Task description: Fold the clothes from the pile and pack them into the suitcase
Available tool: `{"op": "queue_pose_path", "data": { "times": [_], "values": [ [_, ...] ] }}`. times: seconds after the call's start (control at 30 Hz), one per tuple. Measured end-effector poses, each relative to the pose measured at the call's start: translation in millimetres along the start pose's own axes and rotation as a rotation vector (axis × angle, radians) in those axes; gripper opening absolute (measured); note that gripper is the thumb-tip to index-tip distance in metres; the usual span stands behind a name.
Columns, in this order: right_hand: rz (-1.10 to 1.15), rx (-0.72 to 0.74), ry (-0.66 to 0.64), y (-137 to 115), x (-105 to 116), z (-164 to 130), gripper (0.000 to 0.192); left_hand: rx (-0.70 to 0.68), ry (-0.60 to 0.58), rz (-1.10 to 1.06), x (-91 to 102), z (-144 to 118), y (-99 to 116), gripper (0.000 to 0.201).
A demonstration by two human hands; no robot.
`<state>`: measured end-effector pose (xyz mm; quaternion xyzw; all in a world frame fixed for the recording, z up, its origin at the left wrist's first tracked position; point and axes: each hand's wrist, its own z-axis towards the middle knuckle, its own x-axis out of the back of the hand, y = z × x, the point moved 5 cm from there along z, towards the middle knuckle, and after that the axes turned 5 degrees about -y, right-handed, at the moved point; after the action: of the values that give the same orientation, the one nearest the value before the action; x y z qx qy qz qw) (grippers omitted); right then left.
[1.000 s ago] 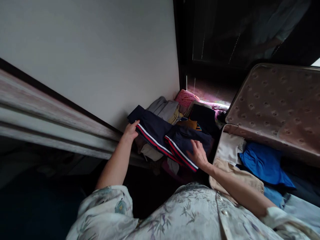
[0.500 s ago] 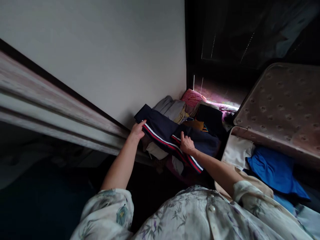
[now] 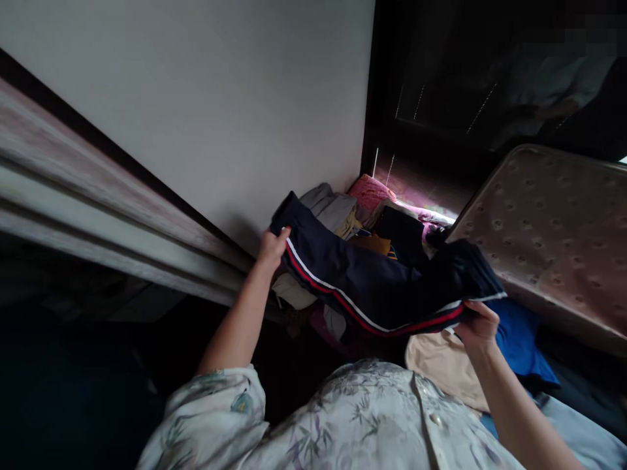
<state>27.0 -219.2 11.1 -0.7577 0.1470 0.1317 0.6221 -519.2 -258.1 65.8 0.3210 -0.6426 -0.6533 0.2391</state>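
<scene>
A pair of dark navy track pants (image 3: 372,287) with red and white side stripes is stretched out between both hands, above a heap of clothes. My left hand (image 3: 272,247) grips one end close to the white wall. My right hand (image 3: 477,324) grips the other end, lifted over the open suitcase. The pants sag slightly in the middle.
A pile of mixed clothes (image 3: 362,209) fills the corner by the white wall (image 3: 220,111). An open suitcase lid (image 3: 553,228) leans at the right, with blue cloth (image 3: 519,339) and beige cloth (image 3: 441,365) inside. A wooden ledge (image 3: 98,202) runs along the left.
My right hand took hold of the folded end of the pants and pulled it right, unfolding them to full length and lifting them. My left hand kept its grip by the wall.
</scene>
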Motion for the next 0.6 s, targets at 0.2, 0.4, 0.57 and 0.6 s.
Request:
{"op": "queue_pose_path", "data": {
  "times": [0.2, 0.4, 0.57, 0.6],
  "values": [
    [0.063, -0.029, 0.191, 0.0, 60.9, -54.2, 0.042, -0.33, -0.79, 0.686, -129.2, -165.4, -70.5, 0.068],
    [0.016, -0.079, 0.219, 26.8, 80.6, -83.6, 0.048, -0.425, -0.982, 1.318, -157.4, -244.6, -171.5, 0.074],
    [-0.007, -0.052, 0.172, 11.9, 67.6, -78.6, 0.04, -0.45, -1.077, 1.259, -138.9, -232.6, -162.4, 0.096],
    [-0.027, -0.037, 0.137, 7.9, 57.8, -73.6, 0.037, -0.458, -1.088, 1.246, -137.8, -231.6, -160.6, 0.095]
  ]
}}
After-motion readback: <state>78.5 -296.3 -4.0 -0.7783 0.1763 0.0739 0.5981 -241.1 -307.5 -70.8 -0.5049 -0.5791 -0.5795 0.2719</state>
